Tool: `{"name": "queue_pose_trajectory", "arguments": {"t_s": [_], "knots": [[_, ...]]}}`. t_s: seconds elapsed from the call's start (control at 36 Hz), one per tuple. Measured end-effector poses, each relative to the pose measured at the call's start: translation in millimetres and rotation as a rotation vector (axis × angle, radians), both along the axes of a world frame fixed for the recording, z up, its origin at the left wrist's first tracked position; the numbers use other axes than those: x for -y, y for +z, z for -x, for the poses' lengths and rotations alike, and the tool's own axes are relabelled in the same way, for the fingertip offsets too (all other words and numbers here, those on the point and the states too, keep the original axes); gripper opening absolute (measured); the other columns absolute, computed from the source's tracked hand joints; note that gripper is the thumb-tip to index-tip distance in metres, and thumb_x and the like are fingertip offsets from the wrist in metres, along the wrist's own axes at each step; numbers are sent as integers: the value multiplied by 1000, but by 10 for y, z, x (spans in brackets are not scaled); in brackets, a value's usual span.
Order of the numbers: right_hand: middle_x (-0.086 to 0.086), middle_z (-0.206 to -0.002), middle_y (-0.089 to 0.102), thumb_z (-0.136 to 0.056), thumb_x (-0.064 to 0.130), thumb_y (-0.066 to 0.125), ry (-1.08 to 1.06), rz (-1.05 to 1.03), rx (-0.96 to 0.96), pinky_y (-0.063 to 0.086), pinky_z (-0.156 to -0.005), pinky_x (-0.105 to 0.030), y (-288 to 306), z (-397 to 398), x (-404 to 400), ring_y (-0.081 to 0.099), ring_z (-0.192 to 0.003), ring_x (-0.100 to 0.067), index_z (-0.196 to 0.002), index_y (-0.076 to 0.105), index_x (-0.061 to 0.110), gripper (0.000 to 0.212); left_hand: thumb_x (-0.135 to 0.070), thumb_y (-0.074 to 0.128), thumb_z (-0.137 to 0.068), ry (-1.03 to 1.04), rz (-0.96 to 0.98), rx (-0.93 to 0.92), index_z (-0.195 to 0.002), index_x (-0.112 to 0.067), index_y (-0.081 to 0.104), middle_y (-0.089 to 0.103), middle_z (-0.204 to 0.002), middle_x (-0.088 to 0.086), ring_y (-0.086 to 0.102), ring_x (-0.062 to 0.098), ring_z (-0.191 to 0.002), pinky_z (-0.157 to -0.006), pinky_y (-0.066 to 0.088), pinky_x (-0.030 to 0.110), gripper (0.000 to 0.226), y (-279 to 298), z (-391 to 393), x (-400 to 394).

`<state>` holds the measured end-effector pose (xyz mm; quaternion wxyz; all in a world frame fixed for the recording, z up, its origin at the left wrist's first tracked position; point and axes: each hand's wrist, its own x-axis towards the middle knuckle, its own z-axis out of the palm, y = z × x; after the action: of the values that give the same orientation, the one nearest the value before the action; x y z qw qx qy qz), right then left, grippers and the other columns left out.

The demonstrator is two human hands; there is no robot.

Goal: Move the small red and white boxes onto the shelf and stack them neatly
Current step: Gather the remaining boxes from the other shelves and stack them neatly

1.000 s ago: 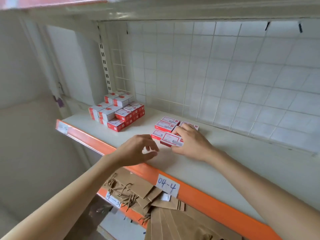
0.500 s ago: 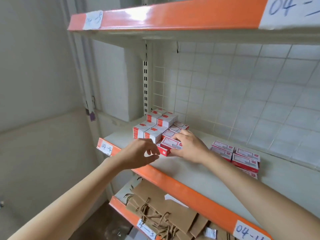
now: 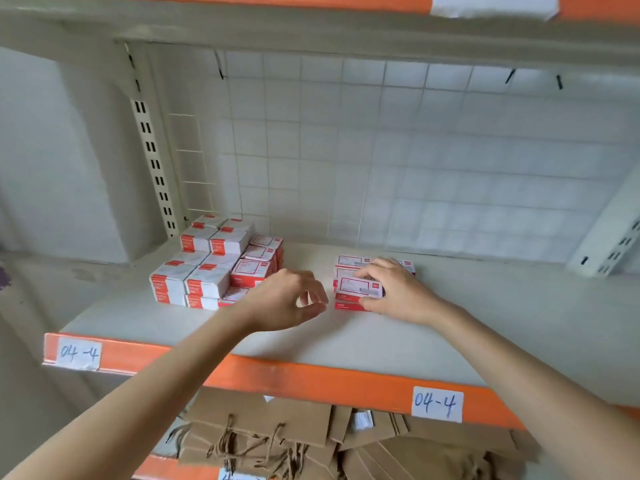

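Two box stacks (image 3: 218,265) on shelf (image 3: 485,327), right grip (image 3: 398,289) grasping box (image 3: 358,287), left grip (image 3: 287,299) released.

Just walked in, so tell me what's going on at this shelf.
A person is stacking small red and white boxes on the shelf labelled 04-4. The right hand grips a box on top of a small pile. The left hand hovers beside it, holding nothing. A larger stack stands at the left.
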<state>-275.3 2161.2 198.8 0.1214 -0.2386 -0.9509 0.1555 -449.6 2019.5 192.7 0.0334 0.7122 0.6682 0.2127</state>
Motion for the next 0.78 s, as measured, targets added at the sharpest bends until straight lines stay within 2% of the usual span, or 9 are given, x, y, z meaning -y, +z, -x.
{"name": "queue_pose_trajectory", "arguments": {"t_s": [0.11,0.22,0.36,0.42,0.56,0.64,0.67,0.75,0.78], "knots": [[-4,-123,52,-81,20,67,-36,-24,-2,23,-91,-16,-65,-106,-79,41,-122,-19,-120,55,11,41,-23,64,-85,-40,11,-11,-93,-20,72,65,-86,-3,64,12,-70,-59,40,14,11,-70,-83,-137],[1,-124,53,-82,22,65,-23,-60,-19,31,-101,-27,-115,-28,-54,41,-121,-16,-118,56,14,38,-21,64,-84,-46,33,-8,-94,-17,72,66,-83,-1,62,15,-70,-65,48,25,13,-93,-114,-141],[-3,-123,49,-82,25,65,-44,-132,-65,27,-99,-25,-224,89,-54,37,-124,-20,-121,59,16,40,-23,65,-85,-33,37,0,-94,-17,72,68,-83,-1,62,15,-69,-68,52,31,13,-52,-161,-120],[-3,-120,48,-83,26,64,-62,-153,-84,24,-95,-21,-233,63,-62,35,-122,-19,-123,59,19,42,-24,65,-85,-27,37,-6,-95,-18,72,68,-85,-1,63,15,-70,-68,51,30,14,-29,-208,-118],[-7,-122,49,-83,25,65,-22,-90,-73,30,-104,-33,-186,-191,-154,37,-123,-22,-124,56,15,43,-26,65,-86,-17,52,-4,-96,-16,73,70,-87,0,63,15,-70,-68,51,27,16,2,-437,-153],[-6,-123,51,-83,21,65,-4,-66,-79,32,-104,-33,-165,-422,-253,40,-123,-22,-120,58,13,38,-25,63,-87,-6,56,-40,-97,-15,72,70,-90,0,63,15,-74,-62,41,9,17,8,-650,-209],[-6,-123,51,-84,21,64,-3,-60,-77,32,-104,-32,-156,-506,-280,40,-123,-21,-119,58,12,37,-25,63,-87,-5,53,-45,-97,-15,72,70,-90,0,63,15,-74,-62,41,8,17,9,-727,-238],[-5,-121,53,-85,20,63,6,-48,-64,33,-100,-27,-143,-801,-371,45,-118,-19,-118,57,11,35,-24,64,-86,-21,72,-39,-96,-15,72,70,-89,2,64,15,-74,-70,51,27,16,26,-978,-368],[-5,-118,54,-85,19,62,9,-52,-58,33,-98,-25,-142,-915,-404,46,-115,-19,-118,57,11,34,-24,64,-87,-26,83,-46,-96,-15,72,70,-90,2,64,15,-75,-70,51,29,16,39,-1076,-423]]}}
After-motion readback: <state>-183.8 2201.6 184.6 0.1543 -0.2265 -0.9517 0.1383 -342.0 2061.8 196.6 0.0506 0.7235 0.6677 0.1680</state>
